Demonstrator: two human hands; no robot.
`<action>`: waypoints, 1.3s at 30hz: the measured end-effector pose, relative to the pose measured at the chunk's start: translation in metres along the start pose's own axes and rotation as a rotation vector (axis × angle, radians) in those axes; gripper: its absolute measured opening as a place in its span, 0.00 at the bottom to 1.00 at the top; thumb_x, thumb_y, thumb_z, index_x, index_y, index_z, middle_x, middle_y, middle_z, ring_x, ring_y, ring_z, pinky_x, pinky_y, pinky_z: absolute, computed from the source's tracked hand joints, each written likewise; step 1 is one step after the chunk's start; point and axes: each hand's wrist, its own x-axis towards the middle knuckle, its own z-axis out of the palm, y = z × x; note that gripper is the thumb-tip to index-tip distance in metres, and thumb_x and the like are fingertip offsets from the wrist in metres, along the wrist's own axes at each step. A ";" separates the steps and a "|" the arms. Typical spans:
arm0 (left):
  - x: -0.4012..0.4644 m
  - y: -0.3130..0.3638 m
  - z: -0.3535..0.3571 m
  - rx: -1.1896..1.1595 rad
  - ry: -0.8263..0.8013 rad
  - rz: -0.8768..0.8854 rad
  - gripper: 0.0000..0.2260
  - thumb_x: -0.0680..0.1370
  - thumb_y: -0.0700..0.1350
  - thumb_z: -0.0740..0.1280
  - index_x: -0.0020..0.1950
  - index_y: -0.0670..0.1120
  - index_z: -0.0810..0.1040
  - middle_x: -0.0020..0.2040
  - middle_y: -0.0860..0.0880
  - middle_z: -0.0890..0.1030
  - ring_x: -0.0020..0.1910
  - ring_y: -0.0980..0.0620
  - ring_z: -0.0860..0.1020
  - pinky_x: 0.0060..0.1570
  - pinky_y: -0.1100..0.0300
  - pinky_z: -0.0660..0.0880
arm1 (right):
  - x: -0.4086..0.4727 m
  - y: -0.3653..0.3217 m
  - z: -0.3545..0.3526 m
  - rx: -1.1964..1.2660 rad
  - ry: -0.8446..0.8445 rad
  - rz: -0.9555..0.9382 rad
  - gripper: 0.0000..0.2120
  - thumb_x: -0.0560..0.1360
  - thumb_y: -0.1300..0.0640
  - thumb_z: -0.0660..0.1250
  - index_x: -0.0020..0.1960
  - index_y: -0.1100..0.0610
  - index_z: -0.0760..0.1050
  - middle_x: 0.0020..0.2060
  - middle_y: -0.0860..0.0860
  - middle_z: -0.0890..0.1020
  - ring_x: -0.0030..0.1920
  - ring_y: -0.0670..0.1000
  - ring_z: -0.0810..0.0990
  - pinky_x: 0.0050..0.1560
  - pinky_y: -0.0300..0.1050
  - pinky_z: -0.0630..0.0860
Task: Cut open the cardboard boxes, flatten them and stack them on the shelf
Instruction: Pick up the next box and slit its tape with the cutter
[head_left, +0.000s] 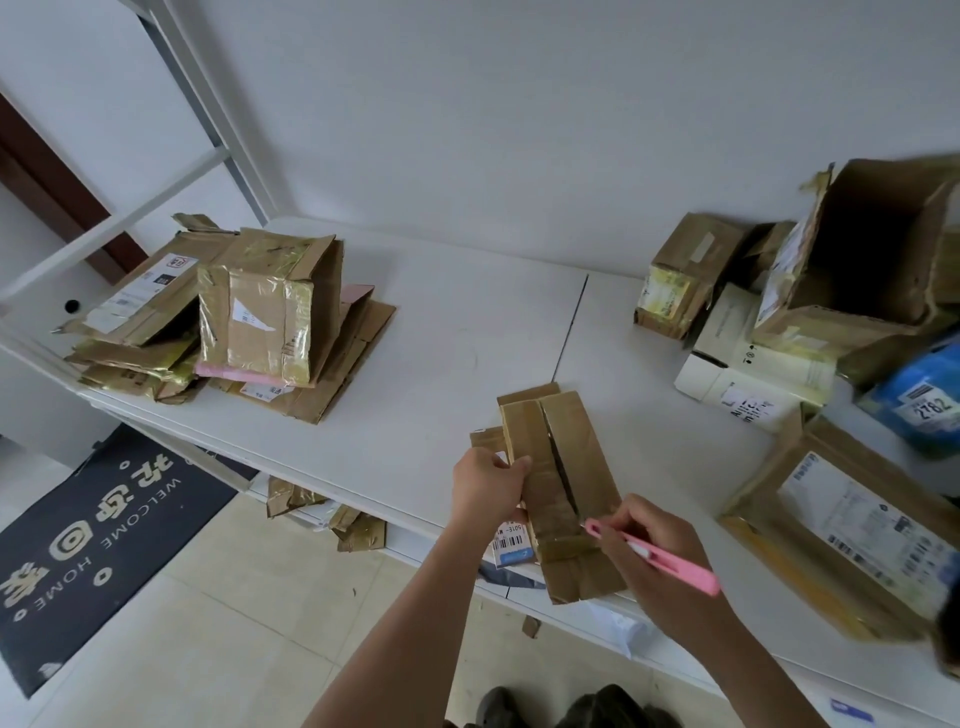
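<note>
Box in hand: a small cardboard box lies at the near edge of the white table, about 6 o'clock in the view.
Left hand: the left hand grips the box's left edge, fingers curled over it.
Right hand: the right hand pinches a pink cutter, its tip at the near end of the box's centre seam.
Cut: a dark slit runs along most of the seam; the tape appears parted, the near end still taped by my judgement.
Done: a pile of flattened boxes sits at 10 o'clock on the table's far left.
Left: unopened boxes crowd 2 to 3 o'clock, with an open box, a white carton, a blue parcel and a labelled flat box at 4 o'clock. Well under half seems done.
Shelf: white shelf frame at 11 o'clock; stacking not yet seen there.
Obstructions: cardboard scraps lie below the table edge; a welcome mat lies at 8 o'clock. The labelled flat box lies near the cutting arm.
</note>
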 end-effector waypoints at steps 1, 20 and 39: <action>0.000 0.000 0.000 0.001 0.003 -0.001 0.11 0.78 0.48 0.70 0.43 0.41 0.77 0.39 0.43 0.83 0.30 0.47 0.84 0.38 0.48 0.83 | -0.006 -0.001 -0.003 0.037 0.018 0.017 0.10 0.76 0.53 0.69 0.40 0.58 0.75 0.30 0.52 0.78 0.28 0.52 0.75 0.26 0.39 0.71; 0.031 0.012 -0.018 0.561 -0.147 0.468 0.25 0.71 0.53 0.75 0.63 0.59 0.67 0.59 0.53 0.65 0.58 0.49 0.72 0.66 0.44 0.70 | -0.041 0.000 0.033 0.449 0.578 0.238 0.03 0.78 0.60 0.64 0.48 0.60 0.71 0.52 0.51 0.84 0.52 0.52 0.85 0.51 0.50 0.82; 0.025 -0.024 -0.028 1.011 -0.157 0.644 0.50 0.62 0.80 0.51 0.80 0.60 0.44 0.80 0.58 0.40 0.78 0.57 0.35 0.74 0.50 0.32 | 0.025 0.023 0.031 0.600 0.605 0.253 0.04 0.80 0.59 0.66 0.46 0.56 0.73 0.45 0.57 0.84 0.51 0.57 0.85 0.53 0.60 0.81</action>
